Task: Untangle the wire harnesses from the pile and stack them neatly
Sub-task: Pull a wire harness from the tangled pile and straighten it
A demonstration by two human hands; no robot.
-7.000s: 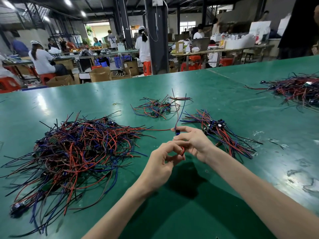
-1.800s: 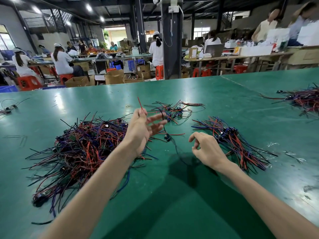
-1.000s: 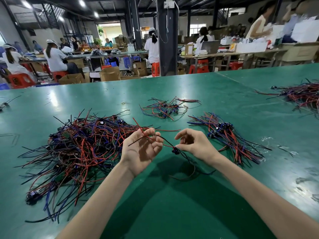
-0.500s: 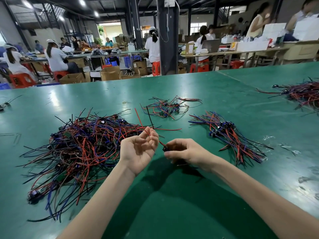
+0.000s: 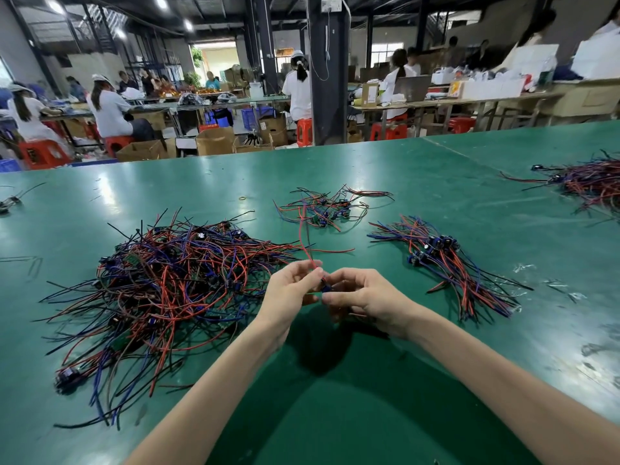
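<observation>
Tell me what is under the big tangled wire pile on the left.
Green table shows through gaps between the outer strands of the tangled pile. Under its dense middle, overlapping red, blue and black wires cover whatever lies beneath.

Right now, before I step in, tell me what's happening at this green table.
A person is sorting wires on the green table. Both hands hold a single wire harness between them. The left hand pinches its red and black wires, which stick upward, and the right hand grips the connector end. The big tangled pile lies to the left, a tidier stack lies to the right, and a small loose cluster sits beyond the hands.
</observation>
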